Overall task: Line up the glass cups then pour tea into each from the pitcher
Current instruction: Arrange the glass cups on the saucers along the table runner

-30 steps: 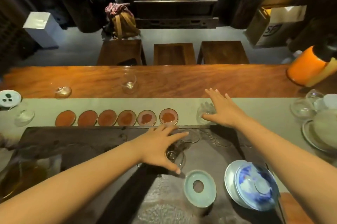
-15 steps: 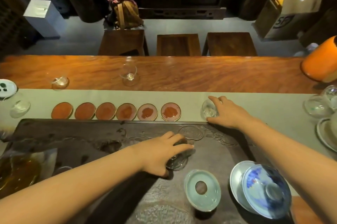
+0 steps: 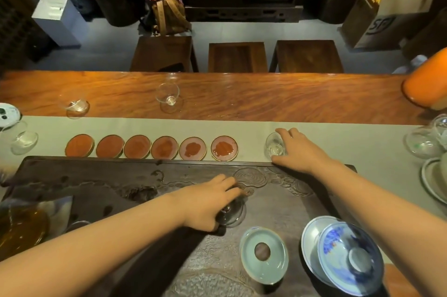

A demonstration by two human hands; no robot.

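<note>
Left hand: left hand (image 3: 208, 202) lies palm-down over a small clear glass cup (image 3: 232, 212) on the dark carved wooden tea tray (image 3: 116, 183), fingers curled round the cup's rim; the cup shows below and right of the knuckles.
Right hand: right hand (image 3: 298, 150) cups a second small clear glass cup (image 3: 274, 145) from its right side, forefinger and thumb closed round it, on the pale grey table runner (image 3: 350, 142) just beyond the tray's far edge.
Coasters: six round red coasters (image 3: 164, 150) form a row on the runner, left of the right-hand cup.
Other cups: two clear glass cups (image 3: 168, 96) stand apart on the reddish wooden table (image 3: 290, 98).
Pitcher: glass pitcher of amber tea (image 3: 21, 226) sits at the near left.
</note>
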